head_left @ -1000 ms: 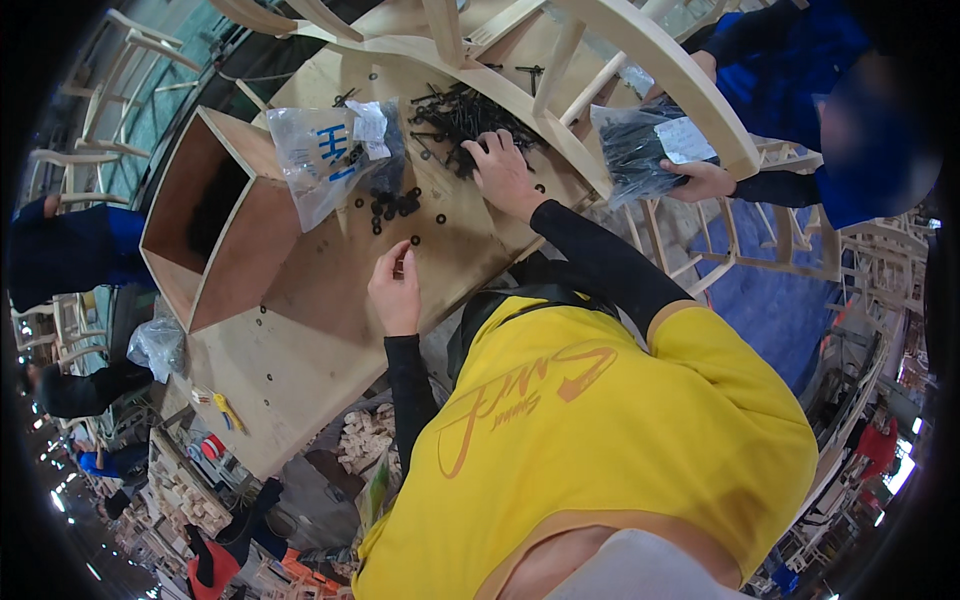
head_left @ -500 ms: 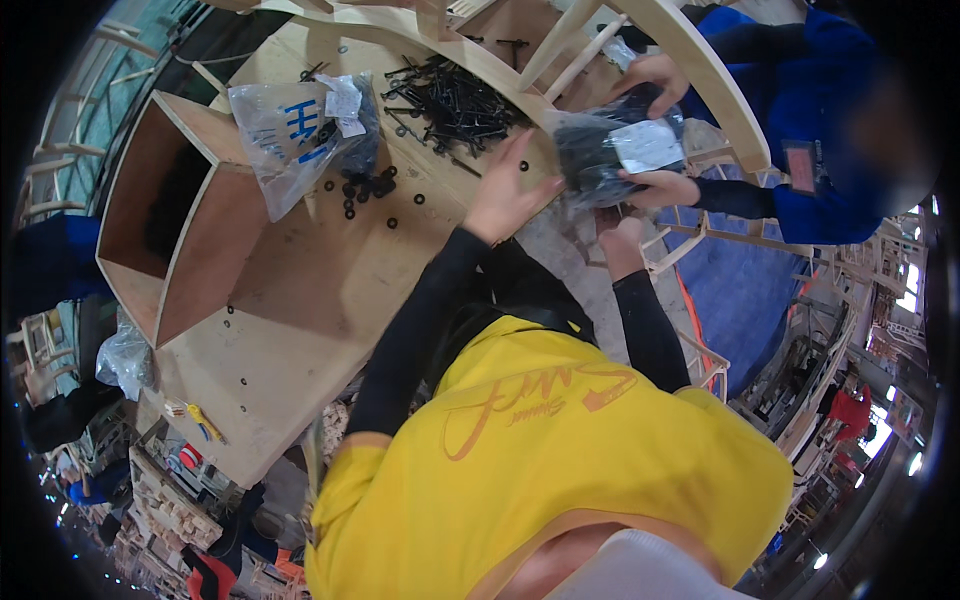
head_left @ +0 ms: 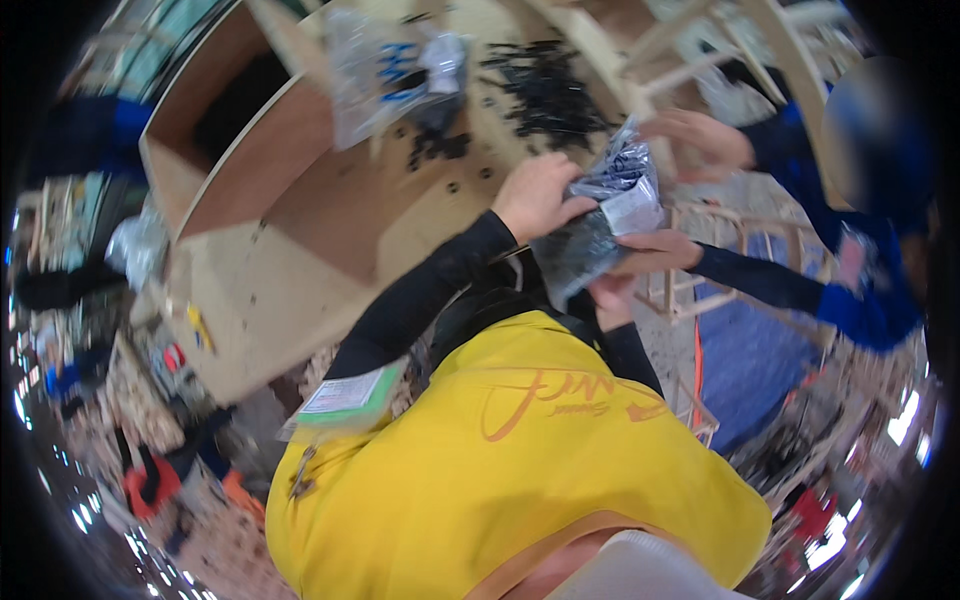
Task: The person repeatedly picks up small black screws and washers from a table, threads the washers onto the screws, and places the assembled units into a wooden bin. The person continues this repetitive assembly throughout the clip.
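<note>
A clear plastic bag of dark parts (head_left: 572, 252), with a white label (head_left: 632, 207) on it, is held between me and a co-worker. My left hand (head_left: 540, 195) is closed on its near left side, fingers bent over the plastic. Under the bag's lower edge, my right hand (head_left: 612, 295) grips it, its fingers partly hidden. One co-worker's hand (head_left: 655, 250) touches the bag on the right. The other co-worker's hand (head_left: 705, 142), blurred, is raised by its top end. What exactly is inside the bag cannot be made out.
On the wooden tabletop (head_left: 300, 290) lie a pile of black bolts (head_left: 545, 95), scattered black washers (head_left: 440, 147), another plastic bag (head_left: 355, 90) and a yellow-handled tool (head_left: 200, 328). An open wooden box (head_left: 270, 160) stands at the left. Wooden chair frames (head_left: 690, 35) rise at the upper right.
My left hand has come from beside the bag to grip it. The bag has moved nearer me and tilted. The co-worker's upper hand has come off it. The whole view has shifted.
</note>
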`<state>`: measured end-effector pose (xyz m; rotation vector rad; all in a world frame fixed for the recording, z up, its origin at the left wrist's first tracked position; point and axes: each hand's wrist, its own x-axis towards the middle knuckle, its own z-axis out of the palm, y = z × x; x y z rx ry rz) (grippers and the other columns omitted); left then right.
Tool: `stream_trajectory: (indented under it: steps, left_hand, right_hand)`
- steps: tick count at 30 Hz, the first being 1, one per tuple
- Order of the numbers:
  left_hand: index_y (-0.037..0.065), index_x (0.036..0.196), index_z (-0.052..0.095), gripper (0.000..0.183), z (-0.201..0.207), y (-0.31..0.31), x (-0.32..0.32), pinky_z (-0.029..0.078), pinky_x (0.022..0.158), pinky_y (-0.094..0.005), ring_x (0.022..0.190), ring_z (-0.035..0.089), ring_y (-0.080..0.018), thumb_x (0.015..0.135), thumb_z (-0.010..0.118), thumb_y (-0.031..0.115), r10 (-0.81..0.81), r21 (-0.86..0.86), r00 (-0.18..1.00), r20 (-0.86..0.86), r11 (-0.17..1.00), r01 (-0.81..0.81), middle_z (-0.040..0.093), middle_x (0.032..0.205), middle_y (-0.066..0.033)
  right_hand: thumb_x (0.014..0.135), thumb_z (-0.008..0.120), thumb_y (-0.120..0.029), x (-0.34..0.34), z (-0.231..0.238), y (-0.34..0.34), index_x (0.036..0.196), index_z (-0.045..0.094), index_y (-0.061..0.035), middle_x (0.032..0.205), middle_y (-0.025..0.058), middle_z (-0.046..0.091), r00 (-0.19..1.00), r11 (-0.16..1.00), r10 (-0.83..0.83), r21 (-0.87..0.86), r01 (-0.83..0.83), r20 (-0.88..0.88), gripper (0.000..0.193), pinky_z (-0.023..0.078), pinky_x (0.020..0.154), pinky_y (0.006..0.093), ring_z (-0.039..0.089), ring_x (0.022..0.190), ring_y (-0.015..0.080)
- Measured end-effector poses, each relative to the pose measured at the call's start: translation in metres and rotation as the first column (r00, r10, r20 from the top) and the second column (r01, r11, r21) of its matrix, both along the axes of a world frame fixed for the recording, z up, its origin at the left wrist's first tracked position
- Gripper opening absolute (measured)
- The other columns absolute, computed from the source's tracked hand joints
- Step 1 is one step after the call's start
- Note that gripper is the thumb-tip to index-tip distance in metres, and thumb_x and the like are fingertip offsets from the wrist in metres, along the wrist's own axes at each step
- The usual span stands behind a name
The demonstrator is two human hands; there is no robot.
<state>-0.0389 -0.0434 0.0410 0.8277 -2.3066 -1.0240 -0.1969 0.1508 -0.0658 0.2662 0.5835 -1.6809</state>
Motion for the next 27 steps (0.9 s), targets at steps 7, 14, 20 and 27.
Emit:
stream_trajectory:
  steps: [7, 14, 20, 27]
  left_hand:
    - [0.002, 0.093, 0.064, 0.026, 0.006, 0.090, 0.100, 0.045, 0.072, -0.0416, 0.082, 0.057, -0.0355, 0.085, 0.065, 0.027, 0.484, 0.232, 0.873, 0.052, 0.845, -0.482, 0.059, 0.084, -0.0148]
    - [0.002, 0.093, 0.065, 0.017, 0.076, 0.131, 0.151, 0.045, 0.069, -0.0388, 0.077, 0.056, -0.0320, 0.080, 0.070, 0.012, 0.760, -0.034, 0.650, 0.020, 0.650, -0.759, 0.060, 0.081, -0.0117]
    - [0.003, 0.094, 0.065, 0.011, 0.096, 0.166, 0.211, 0.045, 0.071, -0.0364, 0.078, 0.058, -0.0275, 0.086, 0.067, 0.010, 0.932, -0.119, 0.360, 0.034, 0.361, -0.925, 0.061, 0.084, -0.0104]
    - [0.002, 0.106, 0.065, 0.020, 0.010, 0.166, 0.326, 0.048, 0.077, -0.0339, 0.086, 0.061, -0.0228, 0.088, 0.065, 0.010, 0.998, -0.192, -0.054, 0.041, -0.045, -0.980, 0.065, 0.098, -0.0112]
  right_hand:
    - [0.095, 0.040, -0.059, 0.038, 0.048, -0.033, 0.145, 0.035, -0.0091, 0.147, 0.0138, 0.040, 0.846, 0.868, 0.493, -0.058, -0.492, 0.200, 0.071, 0.029, 0.111, 0.0495, 0.039, 0.134, 0.0320]
    - [0.098, 0.049, -0.038, 0.082, 0.052, -0.063, 0.136, 0.048, -0.0057, 0.135, 0.0121, 0.054, 0.572, 0.634, 0.764, -0.183, -0.751, 0.298, 0.050, 0.041, 0.105, 0.0399, 0.053, 0.122, 0.0250]
    - [0.095, 0.055, -0.030, 0.171, 0.086, -0.115, 0.133, 0.049, -0.0012, 0.128, 0.0142, 0.058, 0.198, 0.232, 0.964, -0.201, -0.952, 0.175, 0.048, 0.042, 0.104, 0.0358, 0.057, 0.116, 0.0222]
    - [0.091, 0.063, -0.021, 0.301, 0.047, -0.139, 0.129, 0.052, 0.0016, 0.122, 0.0127, 0.060, 0.117, 0.300, 0.862, 0.311, -0.902, -0.494, 0.046, 0.047, 0.094, 0.0309, 0.059, 0.108, 0.0186]
